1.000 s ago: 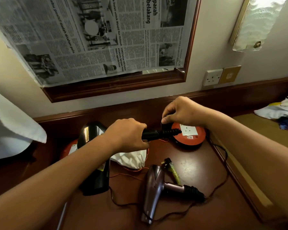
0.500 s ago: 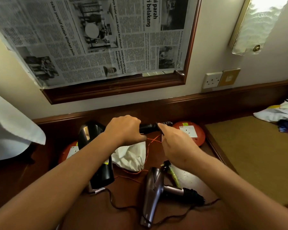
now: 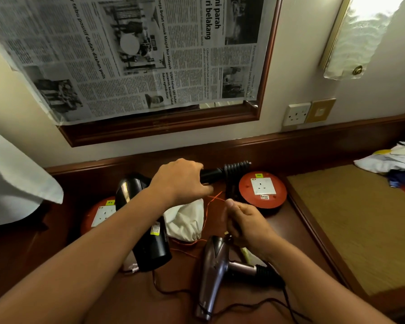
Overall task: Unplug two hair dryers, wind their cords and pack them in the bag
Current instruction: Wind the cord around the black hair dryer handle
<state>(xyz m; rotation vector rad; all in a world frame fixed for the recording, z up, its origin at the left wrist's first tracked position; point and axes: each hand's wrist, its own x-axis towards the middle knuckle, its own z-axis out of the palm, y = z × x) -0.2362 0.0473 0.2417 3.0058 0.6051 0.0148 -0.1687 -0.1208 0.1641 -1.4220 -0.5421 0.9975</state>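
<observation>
The left hand (image 3: 182, 181) has its grip clamped on the handle of the black dryer (image 3: 147, 230), whose barrel slants down over the worktop (image 3: 126, 298) near its back edge. The right hand (image 3: 246, 224) is curled shut on the black dryer's cord (image 3: 232, 197), just in front of the right reel (image 3: 262, 190) with its empty socket. The silver dryer (image 3: 212, 277) lies near the front edge. The white bag (image 3: 185, 220) rests between the dryers. Another reel (image 3: 98, 215) sits behind the black dryer.
</observation>
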